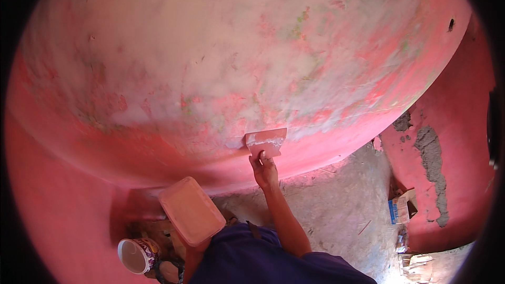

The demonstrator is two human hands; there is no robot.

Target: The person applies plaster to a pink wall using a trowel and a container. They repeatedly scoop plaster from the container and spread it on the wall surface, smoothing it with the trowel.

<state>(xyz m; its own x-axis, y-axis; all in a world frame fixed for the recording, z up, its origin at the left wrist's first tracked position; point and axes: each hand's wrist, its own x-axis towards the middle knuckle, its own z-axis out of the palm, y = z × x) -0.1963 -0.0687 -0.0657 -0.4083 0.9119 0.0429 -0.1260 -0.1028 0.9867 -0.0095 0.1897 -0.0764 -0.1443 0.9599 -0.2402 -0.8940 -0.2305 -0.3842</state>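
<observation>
In the head view, a pink wall point(336, 147) fills the upper part, smeared with broad whitish areas and flecked with green. Below it lies a grey, dusty floor point(336, 200), and at the right a pink side wall point(473, 126) carries a rough grey patch point(431, 158).

The right hand point(264, 172) pinches a flat scraper point(267, 150) between thumb and fingers; the scraper is at the lower part of the wall, with pale paste along its face. The left hand point(197, 247) is under the near end of a rectangular tub point(192, 208), which tilts in front of the dark blue shirt point(236, 255). Its fingers are hidden, so I cannot tell how they grip.

A white bucket point(151, 248) with printed sides stands at lower left, and an open cardboard box point(401, 209) sits by the side wall.
</observation>
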